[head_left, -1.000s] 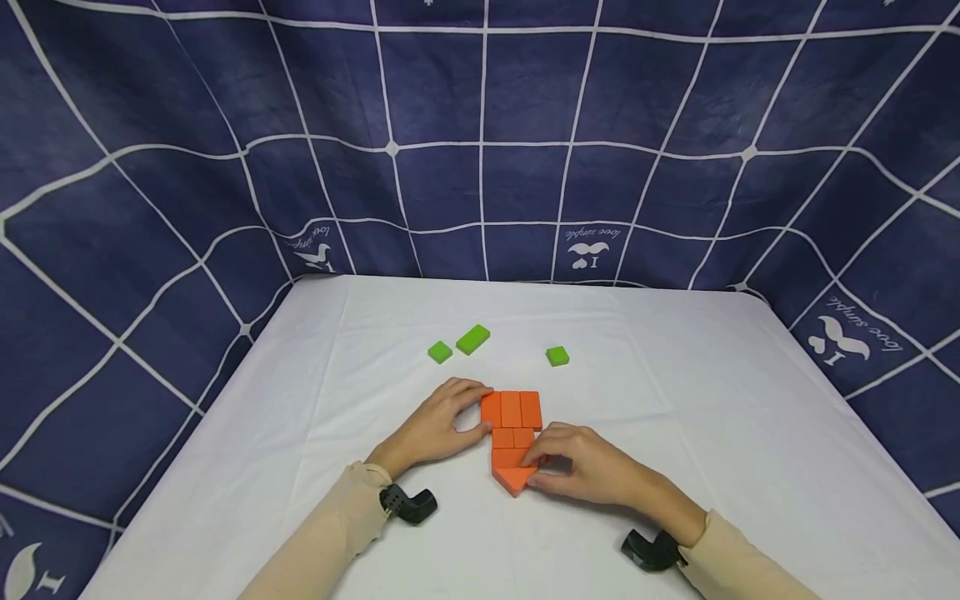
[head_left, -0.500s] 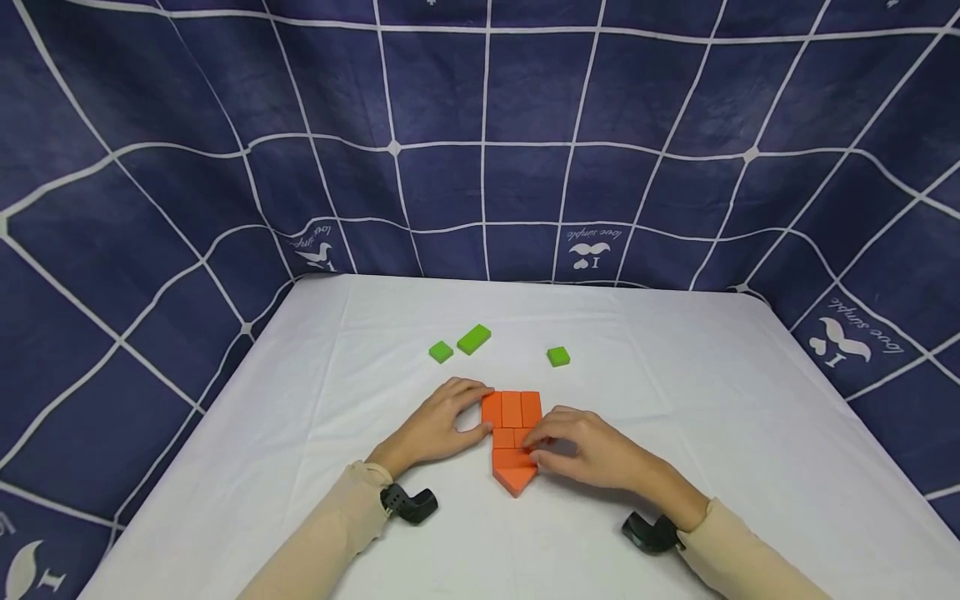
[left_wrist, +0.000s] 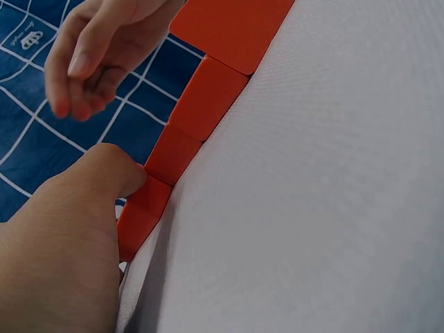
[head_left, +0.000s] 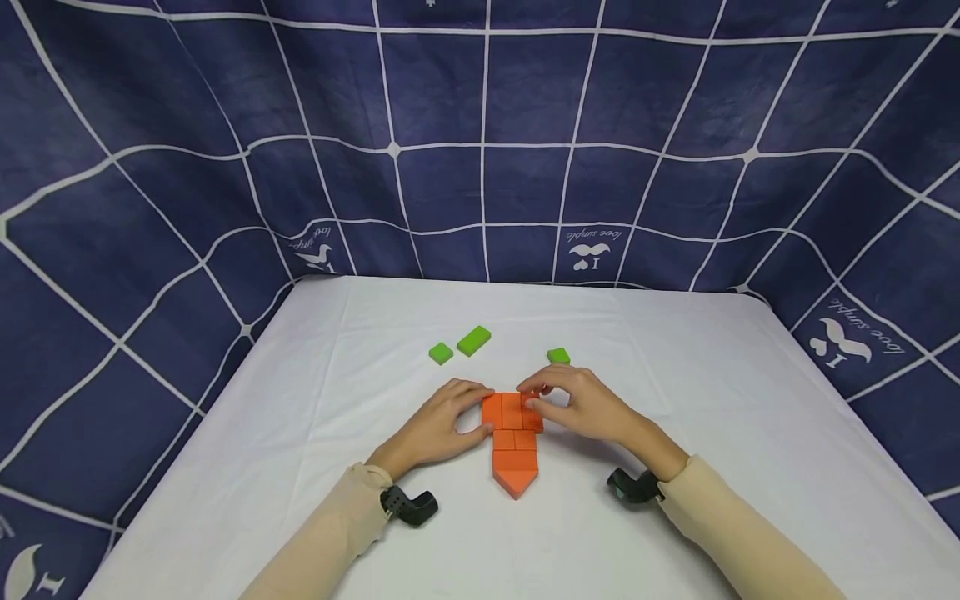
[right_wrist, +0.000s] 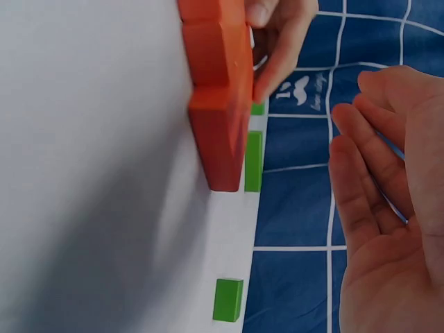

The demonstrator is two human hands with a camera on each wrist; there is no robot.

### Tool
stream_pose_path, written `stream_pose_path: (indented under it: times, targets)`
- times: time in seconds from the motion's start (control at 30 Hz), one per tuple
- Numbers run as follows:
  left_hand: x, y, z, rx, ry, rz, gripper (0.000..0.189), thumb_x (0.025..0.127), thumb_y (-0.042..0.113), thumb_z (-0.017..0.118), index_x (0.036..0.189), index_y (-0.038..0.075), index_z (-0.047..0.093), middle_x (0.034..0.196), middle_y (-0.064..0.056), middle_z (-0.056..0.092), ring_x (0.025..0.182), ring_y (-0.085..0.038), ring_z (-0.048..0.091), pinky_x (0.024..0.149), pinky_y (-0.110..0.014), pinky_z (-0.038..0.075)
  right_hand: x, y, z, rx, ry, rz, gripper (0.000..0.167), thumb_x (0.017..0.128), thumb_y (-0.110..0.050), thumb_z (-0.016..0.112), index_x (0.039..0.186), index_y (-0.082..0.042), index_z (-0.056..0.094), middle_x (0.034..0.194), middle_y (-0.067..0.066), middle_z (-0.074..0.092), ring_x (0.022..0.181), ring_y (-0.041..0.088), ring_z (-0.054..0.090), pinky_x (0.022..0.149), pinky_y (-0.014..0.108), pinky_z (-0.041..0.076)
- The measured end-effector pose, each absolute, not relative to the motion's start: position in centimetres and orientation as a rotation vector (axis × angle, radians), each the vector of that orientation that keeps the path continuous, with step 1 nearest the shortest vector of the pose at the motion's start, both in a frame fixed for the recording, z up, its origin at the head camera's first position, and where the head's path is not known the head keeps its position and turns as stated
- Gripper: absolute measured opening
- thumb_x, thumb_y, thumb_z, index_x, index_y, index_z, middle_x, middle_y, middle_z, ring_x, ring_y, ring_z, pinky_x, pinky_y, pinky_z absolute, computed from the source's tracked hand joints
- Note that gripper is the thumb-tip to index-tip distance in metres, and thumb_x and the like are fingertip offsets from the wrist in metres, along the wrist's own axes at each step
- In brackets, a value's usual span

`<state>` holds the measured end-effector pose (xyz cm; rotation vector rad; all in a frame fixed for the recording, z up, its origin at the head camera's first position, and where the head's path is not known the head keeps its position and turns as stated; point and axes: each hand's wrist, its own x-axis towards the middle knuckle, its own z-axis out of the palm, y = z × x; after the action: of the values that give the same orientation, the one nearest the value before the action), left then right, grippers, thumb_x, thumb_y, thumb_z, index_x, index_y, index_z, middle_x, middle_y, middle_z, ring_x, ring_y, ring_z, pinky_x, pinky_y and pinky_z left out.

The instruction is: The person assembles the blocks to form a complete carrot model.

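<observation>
Orange wooden blocks lie joined in a flat figure in the head view. Its far row has three upright rectangles, the middle block (head_left: 512,411) among them; below come two small blocks (head_left: 504,440), then a wide piece with a pointed near end (head_left: 515,473). My left hand (head_left: 431,427) pinches the leftmost orange block (head_left: 491,410), thumb at its near corner and a finger at its far corner. Above the far row's right end hovers my right hand (head_left: 588,407), partly covering the right block (head_left: 534,418). The right wrist view shows its fingers (right_wrist: 361,184) loosely extended, holding nothing.
Beyond the figure lie a small green block (head_left: 441,353), a longer green block (head_left: 474,341) and another green block (head_left: 558,356), partly behind my right hand. A white cloth (head_left: 360,333) covers the table. A blue gridded curtain (head_left: 525,183) hangs around it.
My right hand has moved away from the near pointed end, past the small blocks, to the far row's right end. My left hand stays in place, and the blocks look unmoved.
</observation>
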<state>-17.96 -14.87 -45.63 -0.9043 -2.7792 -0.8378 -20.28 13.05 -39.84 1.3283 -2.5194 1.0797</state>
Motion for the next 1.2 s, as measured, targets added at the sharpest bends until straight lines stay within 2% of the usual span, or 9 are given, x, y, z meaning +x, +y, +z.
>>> stream_pose_path:
  times: [0.1, 0.33, 0.8, 1.2]
  targets:
    - [-18.0, -14.8, -45.7, -0.906, -2.780, -0.829, 0.055, 0.096, 0.039, 0.070, 0.143, 0.014, 0.061, 0.140, -0.001, 0.061, 0.133, -0.018, 0.051, 0.115, -0.043, 0.043, -21.6, 12.5, -39.6, 1.287, -2.522, 1.095, 0.023, 0.094, -0.014, 0.076, 0.116, -0.009, 0.077, 0.109, -0.005, 0.076, 0.095, 0.013, 0.067, 0.085, 0.042, 0.059]
    - [-18.0, -14.8, -45.7, -0.896, -2.795, -0.828, 0.056, 0.095, 0.039, 0.070, 0.144, 0.014, 0.060, 0.142, -0.002, 0.060, 0.134, -0.019, 0.050, 0.116, -0.043, 0.042, -24.6, 10.6, -39.5, 1.215, -2.571, 1.126, 0.028, 0.094, -0.015, 0.075, 0.121, -0.006, 0.074, 0.112, -0.001, 0.075, 0.098, 0.016, 0.069, 0.091, 0.036, 0.059]
    - [-18.0, -14.8, -45.6, -0.896, -2.799, -0.810, 0.056, 0.095, 0.040, 0.070, 0.144, 0.014, 0.061, 0.142, -0.003, 0.060, 0.134, -0.019, 0.051, 0.116, -0.043, 0.042, -30.4, 7.7, -39.8, 1.160, -2.701, 1.073, 0.035, 0.098, -0.015, 0.070, 0.130, -0.001, 0.068, 0.123, 0.011, 0.072, 0.111, 0.028, 0.067, 0.098, 0.041, 0.056]
    - [-18.1, -14.9, -45.8, -0.913, -2.779, -0.814, 0.056, 0.095, 0.040, 0.070, 0.144, 0.015, 0.061, 0.143, -0.002, 0.060, 0.134, -0.019, 0.051, 0.115, -0.044, 0.043, -32.7, 6.0, -41.3, 1.073, -2.888, 0.965, 0.045, 0.100, -0.013, 0.065, 0.143, -0.005, 0.059, 0.140, 0.011, 0.064, 0.123, 0.029, 0.062, 0.107, 0.044, 0.051]
